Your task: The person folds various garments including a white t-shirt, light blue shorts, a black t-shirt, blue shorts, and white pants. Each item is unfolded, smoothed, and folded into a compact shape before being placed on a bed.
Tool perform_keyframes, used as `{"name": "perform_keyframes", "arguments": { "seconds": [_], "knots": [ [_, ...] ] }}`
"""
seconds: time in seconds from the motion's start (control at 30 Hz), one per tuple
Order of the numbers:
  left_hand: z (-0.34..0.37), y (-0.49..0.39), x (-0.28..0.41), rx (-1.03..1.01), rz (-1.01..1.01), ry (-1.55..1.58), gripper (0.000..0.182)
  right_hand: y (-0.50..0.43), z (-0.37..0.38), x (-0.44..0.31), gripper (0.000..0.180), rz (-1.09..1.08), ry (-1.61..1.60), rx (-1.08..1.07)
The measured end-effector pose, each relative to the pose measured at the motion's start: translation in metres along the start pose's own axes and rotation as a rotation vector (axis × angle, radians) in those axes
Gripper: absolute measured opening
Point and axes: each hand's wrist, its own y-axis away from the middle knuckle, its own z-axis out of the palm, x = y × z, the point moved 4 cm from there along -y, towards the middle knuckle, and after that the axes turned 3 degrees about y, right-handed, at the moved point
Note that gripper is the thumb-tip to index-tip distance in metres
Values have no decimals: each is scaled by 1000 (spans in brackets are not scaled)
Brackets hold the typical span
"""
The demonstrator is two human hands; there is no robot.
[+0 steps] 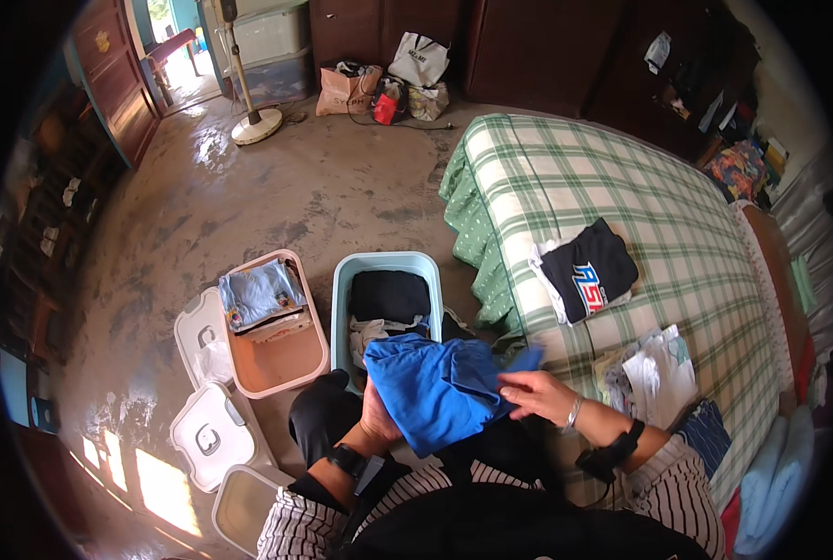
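A blue cloth garment (430, 392) lies bunched and partly folded over my lap. My left hand (380, 414) supports it from the left, its fingers hidden under the cloth. At the garment's right edge, my right hand (539, 396) has its thumb and fingers close to a blurred flap; whether they pinch it I cannot tell. Just beyond the garment stands a light-blue plastic bin (339, 315) with a folded black cloth (390, 296) and crumpled grey clothing (371, 334) inside. Left of it, a pink plastic bin (283, 367) holds a stack of folded clothes topped by a light-blue printed garment (262, 294).
White bin lids (210, 434) lie on the floor at left. On the green plaid bed (668, 210) at right are a folded black T-shirt (591, 269) and folded white clothes (661, 371). Bags (350, 91) and a fan stand (257, 127) are farther back.
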Motion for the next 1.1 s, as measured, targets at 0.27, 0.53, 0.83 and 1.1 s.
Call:
{"name": "perform_keyframes", "arguments": {
  "seconds": [0.27, 0.53, 0.83, 1.1],
  "knots": [
    [5, 22, -17, -18, -51, -71, 84, -27, 22, -10, 55, -291, 649, -76],
    [15, 50, 22, 369, 294, -648, 58, -14, 41, -70, 27, -492, 258, -369],
    [131, 85, -5, -176, 698, -1565, 48, 14, 67, -135, 19, -344, 44, -489],
    [148, 92, -3, -303, 825, -1407, 30, 31, 51, -141, 20, -473, -348, -125]
  ]
}}
